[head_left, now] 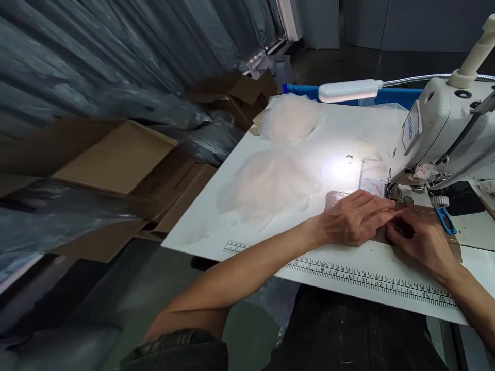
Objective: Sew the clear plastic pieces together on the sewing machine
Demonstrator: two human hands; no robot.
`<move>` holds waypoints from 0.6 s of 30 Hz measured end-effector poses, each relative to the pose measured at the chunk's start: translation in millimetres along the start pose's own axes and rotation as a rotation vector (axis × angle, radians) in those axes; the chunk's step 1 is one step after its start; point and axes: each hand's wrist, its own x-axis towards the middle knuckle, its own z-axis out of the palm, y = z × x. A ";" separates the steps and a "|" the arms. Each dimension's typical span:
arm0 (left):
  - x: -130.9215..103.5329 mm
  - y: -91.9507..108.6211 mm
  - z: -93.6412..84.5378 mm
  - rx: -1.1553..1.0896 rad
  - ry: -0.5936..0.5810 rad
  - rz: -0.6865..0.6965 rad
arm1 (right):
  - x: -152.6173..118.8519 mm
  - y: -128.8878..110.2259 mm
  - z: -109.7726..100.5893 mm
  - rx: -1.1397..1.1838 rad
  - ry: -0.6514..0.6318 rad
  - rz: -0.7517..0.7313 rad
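Note:
My left hand (pixel 353 219) is closed, fingers pressed together, just in front of the sewing machine's needle area (pixel 390 193). Its fingertips meet those of my right hand (pixel 421 239), which is curled in a pinch. What lies between the fingers is too small and covered to make out. Beneath them shows a thin brownish flat piece (pixel 381 235), mostly hidden by the hands. A pinkish glittery piece (pixel 333 198) lies beside my left hand's knuckles. The white sewing machine (pixel 433 129) stands behind my hands, its lamp (pixel 348 91) lighting the table.
Two pale, sheer fabric piles (pixel 270 183) lie on the white table (pixel 204 226), which has a printed ruler (pixel 363 280) along its front edge. Blue-handled snips (pixel 446 220) and a dark phone-like slab (pixel 466 198) are at right. Open cardboard boxes (pixel 116 154) stand left.

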 end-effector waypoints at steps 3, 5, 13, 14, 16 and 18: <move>-0.3 0.8 4.9 -0.079 -0.137 -0.024 | 0.8 -0.9 -0.7 -0.046 -0.050 -0.127; -3.2 -4.8 8.1 -0.139 -0.238 -0.064 | 3.4 1.9 -7.9 0.104 -0.136 -0.141; -10.0 -18.7 10.1 -0.229 -0.222 -0.068 | 10.2 21.3 -25.5 0.140 -0.041 0.129; -10.0 -17.9 10.3 -0.215 -0.204 -0.058 | 10.0 21.5 -23.1 0.120 -0.037 0.092; -9.7 -16.4 11.0 -0.174 -0.173 -0.037 | 9.1 21.4 -16.8 0.072 -0.029 -0.024; -8.8 -15.6 11.6 -0.114 -0.138 -0.030 | 8.0 22.0 -10.5 -0.005 -0.025 -0.151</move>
